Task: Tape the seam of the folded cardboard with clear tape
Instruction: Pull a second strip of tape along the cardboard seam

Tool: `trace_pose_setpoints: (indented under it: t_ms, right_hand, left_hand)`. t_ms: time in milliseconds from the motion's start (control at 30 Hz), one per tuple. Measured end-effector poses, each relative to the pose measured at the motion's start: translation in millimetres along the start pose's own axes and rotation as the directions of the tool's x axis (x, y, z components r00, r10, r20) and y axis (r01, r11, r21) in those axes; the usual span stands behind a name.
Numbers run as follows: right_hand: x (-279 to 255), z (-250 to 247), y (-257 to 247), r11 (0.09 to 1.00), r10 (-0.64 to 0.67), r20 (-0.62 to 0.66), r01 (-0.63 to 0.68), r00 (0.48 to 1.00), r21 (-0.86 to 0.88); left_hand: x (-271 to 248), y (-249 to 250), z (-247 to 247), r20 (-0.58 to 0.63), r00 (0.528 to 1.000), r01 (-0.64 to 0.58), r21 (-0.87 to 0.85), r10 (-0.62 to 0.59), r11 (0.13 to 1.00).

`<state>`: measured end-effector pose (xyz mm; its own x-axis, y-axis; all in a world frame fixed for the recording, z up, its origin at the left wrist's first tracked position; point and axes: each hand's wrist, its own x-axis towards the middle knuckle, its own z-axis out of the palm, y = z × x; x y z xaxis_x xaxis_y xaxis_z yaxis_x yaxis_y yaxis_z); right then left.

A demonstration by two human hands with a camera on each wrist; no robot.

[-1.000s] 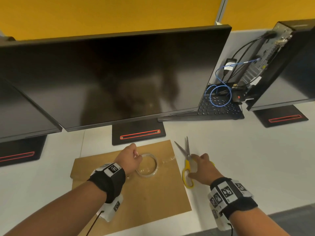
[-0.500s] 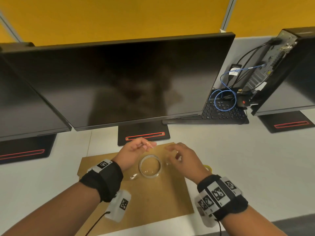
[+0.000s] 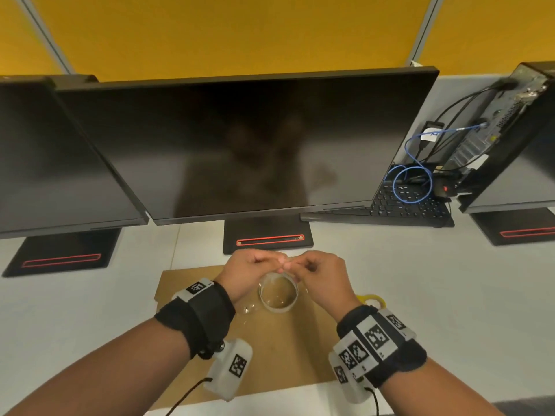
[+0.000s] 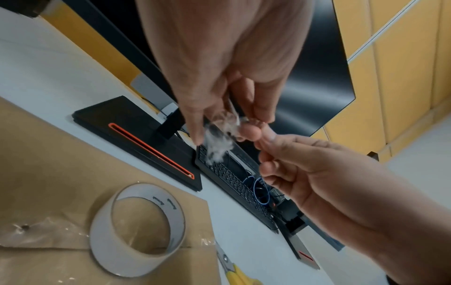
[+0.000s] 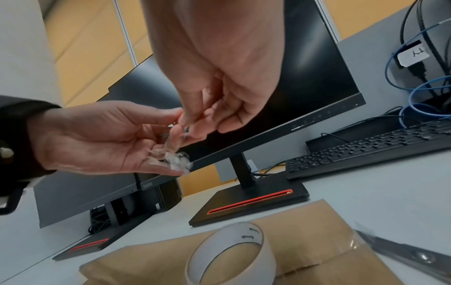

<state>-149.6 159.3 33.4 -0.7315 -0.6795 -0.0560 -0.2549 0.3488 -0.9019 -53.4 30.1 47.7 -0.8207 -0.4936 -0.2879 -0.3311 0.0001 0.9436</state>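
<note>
The folded cardboard (image 3: 288,349) lies flat on the worktop (image 3: 435,295) beneath your two hands, and its seam runs across it under the tape roll (image 3: 278,294), with a wrinkled clear strip already stuck along it on both sides of the roll. The roll stands on its edge ring on the cardboard, just below and between your wrists, touching neither hand. Your left hand (image 3: 250,273) and your right hand (image 3: 321,276) are raised above the roll and meet at the fingertips; both are curled and pinch a crumpled scrap of clear tape (image 4: 219,138) between them. In the left wrist view the scrap hangs in a whitish wad from your left thumb and forefinger, while your right fingers (image 4: 251,133) nip its other end. In the right wrist view the same wad dangles over your left palm. The yellow-handled scissors (image 3: 371,300) lie on the worktop just right of your right wrist, beside the cardboard's right edge, blades shut as far as the wrist views show. Beyond your fingertips stands the monitor (image 3: 246,145) on its black base with the red slot, and farther off to the right of your right hand a black keyboard (image 3: 405,207) lies with a blue cable (image 3: 413,181) coiled over it
</note>
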Motion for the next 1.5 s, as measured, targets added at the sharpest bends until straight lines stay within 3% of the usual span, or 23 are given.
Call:
trace_pose_setpoints:
  t_ms: [100, 167, 367, 567, 700, 800, 967, 1033, 1133, 1233, 1300, 1400, 1500]
  right_hand:
    - [-0.6, -6.4, 4.9, 0.998, 0.053, -0.06, -0.051, 0.997, 0.026]
    - [-1.7, -11.8, 6.6, 0.997, 0.08, -0.058, -0.079, 0.995, 0.025]
    - [1.4, -14.4, 10.4, 0.995, 0.096, -0.077, -0.094, 0.992, 0.028]
    - [-0.3, -16.3, 17.9, 0.996, 0.084, -0.034, -0.083, 0.996, 0.033]
    - [-1.4, -19.8, 20.4, 0.992, -0.078, 0.148, 0.061, 0.986, 0.112]
    - [-2.3, -19.8, 21.1, 0.984, -0.117, 0.214, 0.084, 0.97, 0.156]
    - [-2.1, -22.2, 28.8, 0.989, -0.13, 0.042, 0.127, 0.991, 0.071]
    - [0.3, -26.1, 34.7, 0.99, -0.142, -0.004, 0.142, 0.99, -0.02]
    - [2.7, -33.1, 43.8, 0.996, -0.078, -0.015, 0.078, 0.997, -0.045]
    - [1.1, -34.6, 46.5, 0.998, -0.019, 0.077, 0.023, 0.997, -0.054]
    - [1.8, -34.6, 48.3, 0.997, -0.019, 0.06, 0.023, 0.998, -0.08]
    - [7.9, -39.4, 52.2, 0.997, -0.025, -0.035, 0.023, 0.999, -0.068]
    - [13.6, -45.1, 54.3, 0.999, -0.021, -0.054, 0.019, 0.998, -0.04]
  left_hand:
    - [7.2, 0.5, -10.0, -0.249, 0.966, 0.026, -0.168, -0.068, 0.985]
    - [11.3, 1.3, -22.4, -0.289, 0.949, 0.049, -0.257, -0.125, 0.965]
    - [3.1, 1.0, -9.0, -0.28, 0.96, 0.034, 0.066, -0.014, 0.997]
    - [-1.9, -0.7, 6.5, -0.174, 0.985, 0.03, 0.119, -0.009, 0.992]
    - [5.9, -0.3, 8.5, 0.009, 0.999, 0.05, 0.034, -0.05, 0.998]
    - [7.0, -0.2, 15.7, 0.152, 0.988, 0.042, -0.028, -0.037, 0.999]
    - [10.6, 4.2, 25.8, 0.313, 0.937, 0.224, -0.197, -0.155, 0.955]
    - [10.8, 6.3, 28.9, 0.345, 0.927, 0.21, -0.157, -0.146, 0.965]
    - [14.5, 7.4, 33.8, 0.222, 0.973, 0.076, -0.015, -0.071, 0.997]
    - [19.9, 2.7, 43.3, 0.065, 0.996, 0.062, 0.064, -0.066, 0.996]
    - [22.7, -0.4, 51.7, -0.004, 0.999, 0.054, 0.072, -0.054, 0.996]
    - [25.8, -1.0, 60.4, -0.084, 0.996, 0.041, 0.06, -0.036, 0.997]
    - [26.0, 1.6, 65.8, -0.081, 0.997, 0.013, 0.035, -0.01, 0.999]
